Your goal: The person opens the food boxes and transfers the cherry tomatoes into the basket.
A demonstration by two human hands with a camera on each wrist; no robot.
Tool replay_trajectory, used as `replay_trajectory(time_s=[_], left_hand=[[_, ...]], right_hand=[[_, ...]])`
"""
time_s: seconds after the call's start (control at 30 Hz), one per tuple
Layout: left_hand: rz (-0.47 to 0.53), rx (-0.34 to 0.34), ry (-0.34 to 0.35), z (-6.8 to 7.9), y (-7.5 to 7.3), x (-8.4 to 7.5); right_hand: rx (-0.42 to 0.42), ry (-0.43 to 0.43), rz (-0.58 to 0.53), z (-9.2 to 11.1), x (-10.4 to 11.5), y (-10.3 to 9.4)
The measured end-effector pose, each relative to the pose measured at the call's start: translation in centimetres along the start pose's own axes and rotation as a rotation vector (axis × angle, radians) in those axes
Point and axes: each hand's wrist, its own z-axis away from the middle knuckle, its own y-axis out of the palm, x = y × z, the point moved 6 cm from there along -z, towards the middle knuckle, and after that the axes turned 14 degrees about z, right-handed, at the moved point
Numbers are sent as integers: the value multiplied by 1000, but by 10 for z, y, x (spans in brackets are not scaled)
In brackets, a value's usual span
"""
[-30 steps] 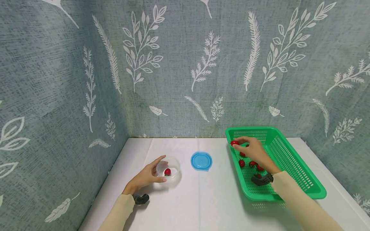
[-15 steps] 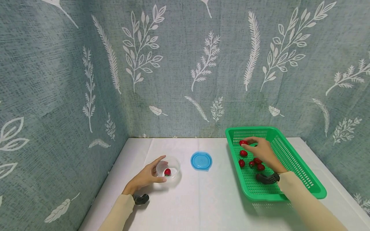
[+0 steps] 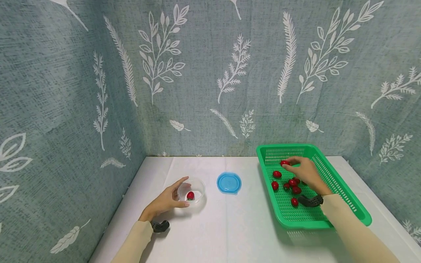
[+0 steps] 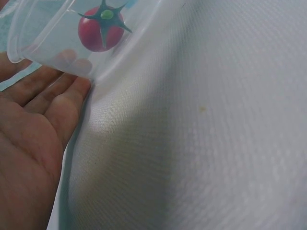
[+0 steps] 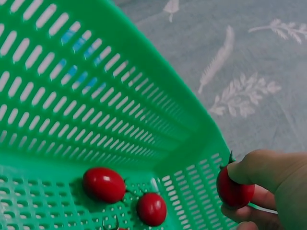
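My right hand [image 3: 306,172] is over the far part of the green plastic basket [image 3: 296,225], pinching a red cherry tomato [image 5: 234,188] between thumb and fingers. A green stem tops that tomato in the right wrist view. Below it, several more cherry tomatoes [image 3: 296,190] lie on the basket floor. On the left of the table, my left hand [image 3: 166,200] holds a small clear plastic tub [image 3: 201,188], thumb at the near side and fingers round the far side. Inside the tub sits one cherry tomato [image 4: 101,29] with a star-shaped green calyx.
A blue plastic lid [image 3: 229,183] lies flat on the white tablecloth [image 3: 230,226] between tub and basket. Grey-blue leaf-patterned curtain cloth [image 3: 210,80] stands close behind the table and along its left side.
My right hand has moved to the right with the pinched tomato, from the basket's left rim to farther in over it. The left hand and tub have stayed in place.
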Motion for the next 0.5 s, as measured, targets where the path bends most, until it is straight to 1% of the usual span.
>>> replay_trajectory(time_s=[0.23,0.43,0.5], left_hand=[[-4,7,5,-2,-1,2],[10,23,16,-2,-1,4],[11,26,20,-2,-1,4]], right_hand=[[5,-2,50,1,-5,-1],[65,27,-3,3,-7,5],[72,34,-12,3,-7,6]])
